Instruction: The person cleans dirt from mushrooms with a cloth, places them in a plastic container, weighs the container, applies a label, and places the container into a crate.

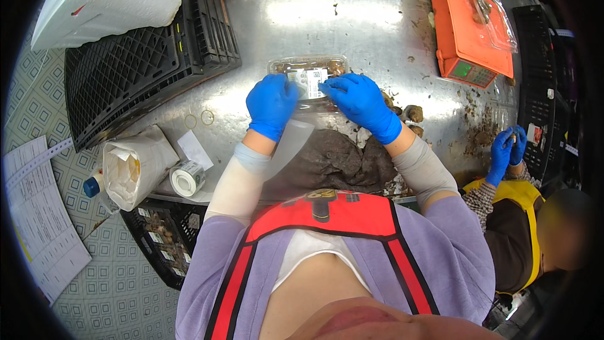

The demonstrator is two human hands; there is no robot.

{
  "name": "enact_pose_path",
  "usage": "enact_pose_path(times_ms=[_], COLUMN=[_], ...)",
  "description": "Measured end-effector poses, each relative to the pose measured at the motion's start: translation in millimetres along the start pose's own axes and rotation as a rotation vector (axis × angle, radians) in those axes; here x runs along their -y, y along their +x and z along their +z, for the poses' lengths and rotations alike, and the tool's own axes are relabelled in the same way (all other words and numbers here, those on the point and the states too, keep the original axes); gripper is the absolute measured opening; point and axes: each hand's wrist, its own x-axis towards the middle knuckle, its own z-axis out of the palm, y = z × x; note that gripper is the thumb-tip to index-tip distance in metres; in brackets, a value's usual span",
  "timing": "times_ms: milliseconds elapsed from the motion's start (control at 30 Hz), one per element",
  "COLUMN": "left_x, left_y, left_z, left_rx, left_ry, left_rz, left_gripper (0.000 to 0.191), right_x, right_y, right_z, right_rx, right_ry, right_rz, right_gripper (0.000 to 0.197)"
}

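A clear plastic clamshell box (307, 63) with brown contents, perhaps mushrooms, stands on the metal table before me. Across its lid stretches a white printed label (309, 82). My left hand (271, 103), in a blue glove, has its fingers curled at the label's left end. At the right end, my right hand (361, 101), gloved likewise, pinches the label's edge between thumb and fingers. Whether the label's middle touches the lid is unclear. Below my left hand, a translucent strip (293, 144) slants past the wrist. A dark grey cloth (330, 163) lies crumpled between my forearms.
An orange scale (460, 23) bears a clear lid. Black crates (132, 59) and white foam (113, 0) stand left, near a label roll (187, 179) and paper-lined bag (123, 170). Brown pieces (414, 113) lie right. A co-worker's gloved hands (507, 148) hold something small.
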Motion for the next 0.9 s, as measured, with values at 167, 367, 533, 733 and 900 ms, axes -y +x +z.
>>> enact_pose_path(times_ms=[167, 367, 533, 733, 900], left_x=[-2.9, 5.8, 16.2, 9.4, 24.8], left_y=[-1.6, -6.3, -9.6, -21.4, -24.5], left_z=[0.7, -10.2, -22.9, -9.6, -3.4], left_rx=[-0.021, -0.095, -0.058, 0.156, 0.137], left_ry=[0.023, -0.057, -0.095, 0.104, 0.126], left_rz=[-0.037, -0.115, 0.251, 0.228, 0.176], left_gripper=[0.02, 0.022, 0.043, 0.06, 0.065], right_x=[2.7, 4.2, -4.0, 38.0, 55.1], right_y=[7.8, 13.3, 1.0, 7.5, -9.5], right_z=[-4.9, -19.4, -27.0, 3.8, 4.4], right_rx=[0.007, 0.083, 0.117, 0.089, 0.141], right_ry=[0.031, 0.053, 0.15, 0.01, -0.144], right_rz=[-0.003, -0.008, 0.054, 0.161, 0.184], right_gripper=[0.027, 0.028, 0.037, 0.058, 0.065])
